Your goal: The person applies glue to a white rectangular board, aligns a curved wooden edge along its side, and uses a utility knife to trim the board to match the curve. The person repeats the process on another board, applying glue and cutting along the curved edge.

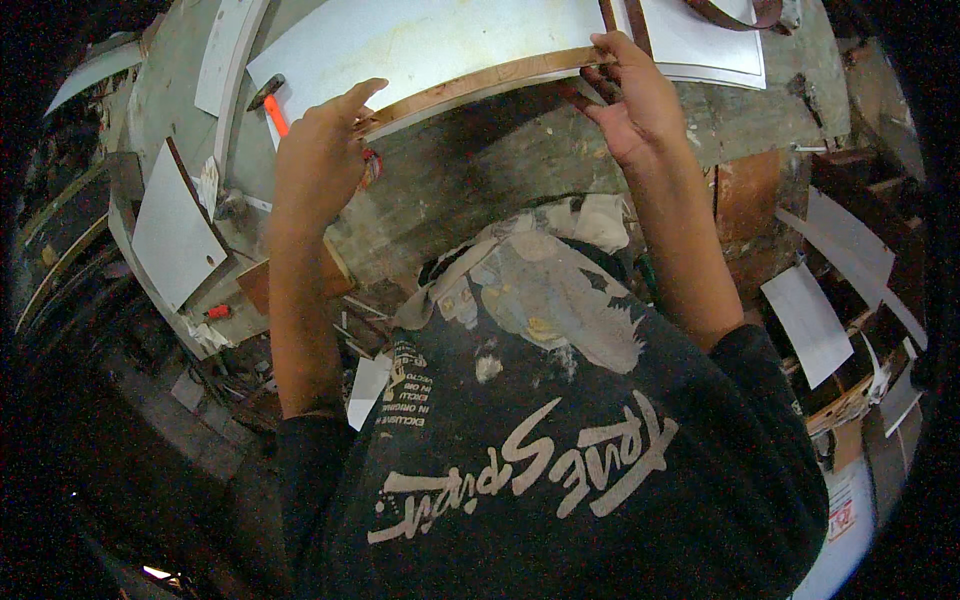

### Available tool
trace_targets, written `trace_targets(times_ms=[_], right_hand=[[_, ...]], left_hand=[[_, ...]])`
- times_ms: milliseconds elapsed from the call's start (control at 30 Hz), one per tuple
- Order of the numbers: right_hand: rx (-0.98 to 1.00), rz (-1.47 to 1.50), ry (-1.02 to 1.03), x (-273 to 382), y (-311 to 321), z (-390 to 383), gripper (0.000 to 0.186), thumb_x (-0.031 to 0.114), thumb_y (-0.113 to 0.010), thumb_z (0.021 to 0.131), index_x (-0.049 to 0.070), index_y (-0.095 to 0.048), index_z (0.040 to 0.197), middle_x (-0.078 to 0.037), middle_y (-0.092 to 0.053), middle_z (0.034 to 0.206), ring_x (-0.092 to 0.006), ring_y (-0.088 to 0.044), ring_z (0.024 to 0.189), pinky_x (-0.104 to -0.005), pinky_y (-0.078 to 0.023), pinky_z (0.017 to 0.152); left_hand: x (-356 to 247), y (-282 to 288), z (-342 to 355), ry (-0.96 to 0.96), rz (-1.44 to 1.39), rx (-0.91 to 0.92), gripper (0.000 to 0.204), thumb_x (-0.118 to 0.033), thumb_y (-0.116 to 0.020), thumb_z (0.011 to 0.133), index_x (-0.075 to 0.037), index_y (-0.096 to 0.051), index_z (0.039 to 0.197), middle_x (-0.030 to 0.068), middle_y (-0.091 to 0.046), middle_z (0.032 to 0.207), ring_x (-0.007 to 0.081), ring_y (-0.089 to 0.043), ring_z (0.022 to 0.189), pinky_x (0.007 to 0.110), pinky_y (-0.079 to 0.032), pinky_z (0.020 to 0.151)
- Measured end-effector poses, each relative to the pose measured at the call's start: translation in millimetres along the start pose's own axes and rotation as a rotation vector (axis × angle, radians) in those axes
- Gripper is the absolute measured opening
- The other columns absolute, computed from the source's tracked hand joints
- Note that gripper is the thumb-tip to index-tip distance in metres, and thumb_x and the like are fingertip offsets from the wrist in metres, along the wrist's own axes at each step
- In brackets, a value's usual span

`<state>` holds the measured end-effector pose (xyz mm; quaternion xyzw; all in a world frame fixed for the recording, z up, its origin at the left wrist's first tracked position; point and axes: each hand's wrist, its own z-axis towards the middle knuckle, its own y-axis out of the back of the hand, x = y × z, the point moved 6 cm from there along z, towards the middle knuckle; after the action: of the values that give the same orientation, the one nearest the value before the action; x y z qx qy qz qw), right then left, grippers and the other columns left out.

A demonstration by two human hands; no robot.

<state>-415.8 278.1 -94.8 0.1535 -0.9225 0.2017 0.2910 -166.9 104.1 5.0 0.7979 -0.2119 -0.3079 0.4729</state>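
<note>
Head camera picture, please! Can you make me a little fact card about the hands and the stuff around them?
Board: white, with a brown near edge
Left hand: at the left end of that edge
Right hand: fingers around the right end of that edge
Hammer: orange handle, just beyond the left hand
Workbench: grey-green, worn
Shirt: black, pale print

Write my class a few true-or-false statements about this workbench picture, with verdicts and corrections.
1. The left hand and right hand are at the brown edge of a white panel. True.
2. Both hands wear gloves. False: they are bare.
3. An orange-handled hammer lies near the left hand. True.
4. The person's clothing is plain white. False: the shirt is dark with pale print.
5. A flat white piece shows at the picture's right. True.
</note>
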Motion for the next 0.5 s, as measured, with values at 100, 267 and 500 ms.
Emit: trace_targets(times_ms=[100,267,500], right_hand=[[-0.074,0.003,-0.029,-1.5,0.8,-2.9,0.029,0.021,-0.075,0.088,0.007,-0.059,0.108,-0.007,-0.054,0.107,-0.0212,-0.052,0.101,-0.0479,-0.053,0.088],[-0.096,0.036,-0.029,-0.9,-2.7,-11.8,0.029,0.021,-0.075,0.088,0.006,-0.06,0.108,-0.008,-0.054,0.105,-0.0215,-0.052,0.102,-0.0479,-0.053,0.088],[-0.08,0.063,-0.033,-4.8,-1.1,-11.7,0.036,0.022,-0.076,0.086,0.005,-0.058,0.111,-0.009,-0.055,0.105,-0.0222,-0.052,0.102,-0.0474,-0.053,0.088]], left_hand=[[0.6,-1.6,-0.5,0.023,0.037,0.017,0.056,-0.002,-0.063,0.088,-0.025,-0.062,0.139,0.0102,-0.076,0.107,0.0294,-0.074,0.097,0.041,-0.056,0.084],[-2.7,0.2,-1.0,0.034,0.038,0.039,0.057,-0.001,-0.063,0.088,-0.027,-0.061,0.139,0.0099,-0.076,0.108,0.0297,-0.074,0.098,0.041,-0.057,0.085],[0.5,-1.3,-1.3,0.048,0.029,0.044,0.055,-0.004,-0.064,0.09,-0.028,-0.061,0.138,0.0101,-0.076,0.111,0.0302,-0.074,0.1,0.042,-0.057,0.084]])
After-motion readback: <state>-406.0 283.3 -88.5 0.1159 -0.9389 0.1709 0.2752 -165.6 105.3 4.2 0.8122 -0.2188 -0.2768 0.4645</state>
